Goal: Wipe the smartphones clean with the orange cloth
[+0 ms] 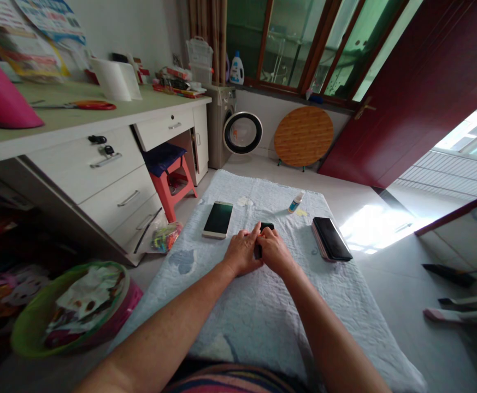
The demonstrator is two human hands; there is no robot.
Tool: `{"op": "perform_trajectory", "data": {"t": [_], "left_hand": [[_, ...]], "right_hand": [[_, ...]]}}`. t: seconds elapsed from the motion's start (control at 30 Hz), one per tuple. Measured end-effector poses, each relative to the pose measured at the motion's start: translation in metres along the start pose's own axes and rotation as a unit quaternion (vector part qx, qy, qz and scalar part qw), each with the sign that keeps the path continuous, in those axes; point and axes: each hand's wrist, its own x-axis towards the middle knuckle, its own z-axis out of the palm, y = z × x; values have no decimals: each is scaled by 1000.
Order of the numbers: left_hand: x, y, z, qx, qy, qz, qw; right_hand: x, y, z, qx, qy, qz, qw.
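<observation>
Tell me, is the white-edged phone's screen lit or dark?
Dark: the white-edged phone lies face up near the left hand, showing no lit image. Whether it is powered off, I cannot tell.

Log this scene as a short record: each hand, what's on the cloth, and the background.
Left hand: touching a dark object, grip partly hidden
Right hand: touching the same object
Surface: pale blue patterned cloth
Left of hands: white-edged phone, dark screen
Right of hands: black phone-like device
Beyond hands: small bottle
Background: washing machine, door open
</observation>
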Motion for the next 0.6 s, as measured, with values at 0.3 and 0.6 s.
{"op": "perform_trajectory", "data": {"t": [0.3,0.6], "left_hand": [[0,0,0,28,4,7,1000],[0,-3,-4,1,-13,-1,1000]], "right_hand": [[-14,-4,-8,24,-85,-20,996],[-3,4,-7,11,-33,-32,999]]}}
